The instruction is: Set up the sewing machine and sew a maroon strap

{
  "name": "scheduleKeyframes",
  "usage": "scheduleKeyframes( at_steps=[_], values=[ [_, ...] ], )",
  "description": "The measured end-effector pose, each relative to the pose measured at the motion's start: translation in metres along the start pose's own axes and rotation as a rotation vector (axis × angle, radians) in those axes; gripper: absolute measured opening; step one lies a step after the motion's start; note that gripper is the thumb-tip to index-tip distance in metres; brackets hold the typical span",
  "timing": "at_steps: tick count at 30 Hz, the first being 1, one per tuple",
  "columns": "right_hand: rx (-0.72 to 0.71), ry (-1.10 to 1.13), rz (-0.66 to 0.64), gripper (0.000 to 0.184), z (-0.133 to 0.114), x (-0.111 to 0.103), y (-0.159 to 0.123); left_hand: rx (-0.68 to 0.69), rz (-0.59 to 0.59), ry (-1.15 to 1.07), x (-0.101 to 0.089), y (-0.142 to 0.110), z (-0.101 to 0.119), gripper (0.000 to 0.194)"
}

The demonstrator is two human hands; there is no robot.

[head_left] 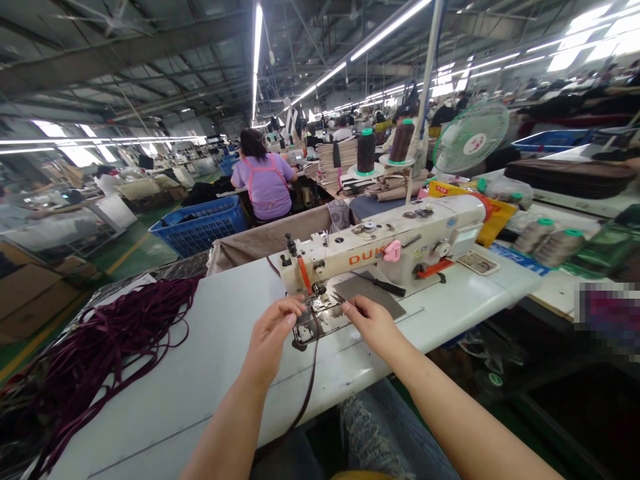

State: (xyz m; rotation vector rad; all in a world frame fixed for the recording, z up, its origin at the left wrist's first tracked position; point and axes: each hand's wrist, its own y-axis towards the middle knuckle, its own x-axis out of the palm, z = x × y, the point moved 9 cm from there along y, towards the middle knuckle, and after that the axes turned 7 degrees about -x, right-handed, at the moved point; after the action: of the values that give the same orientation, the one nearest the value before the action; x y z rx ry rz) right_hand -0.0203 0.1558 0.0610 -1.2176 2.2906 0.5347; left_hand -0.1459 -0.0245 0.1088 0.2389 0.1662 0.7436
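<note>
And it's L hand (pixel 271 335) just left of the dark strip (pixel 315 368), fingertips bunched, can't tell if gripping; R hand (pixel 373 322), right of strip, pinching a slim pointed tool (pixel 339 299). Strip's btwn hands, running from sewing machine (pixel 360 248) over table (pixel 220 333) edge.

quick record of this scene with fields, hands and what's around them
left hand: beside needle area, grip unclear
right hand: holds thin tool, type unclear
sewing machine: pale, orange lettering, on white table
dark strip: runs from needle area over table's near edge
maroon strips: tangled pile, table's left side
thread cones: two dark, behind machine
seated person: purple top, back turned
</note>
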Motion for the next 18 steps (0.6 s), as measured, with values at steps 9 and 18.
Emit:
scheduleKeyframes(
  at_steps=[9,18],
  values=[
    [0.044,-0.257,-0.002,0.030,0.020,-0.005,-0.006,-0.116,0.027,0.374,-0.002,0.013,0.005,0.021],
    [-0.046,-0.582,0.108,0.016,0.026,-0.020,0.000,-0.115,0.073,0.279,-0.006,0.013,0.007,0.018]
  ],
)
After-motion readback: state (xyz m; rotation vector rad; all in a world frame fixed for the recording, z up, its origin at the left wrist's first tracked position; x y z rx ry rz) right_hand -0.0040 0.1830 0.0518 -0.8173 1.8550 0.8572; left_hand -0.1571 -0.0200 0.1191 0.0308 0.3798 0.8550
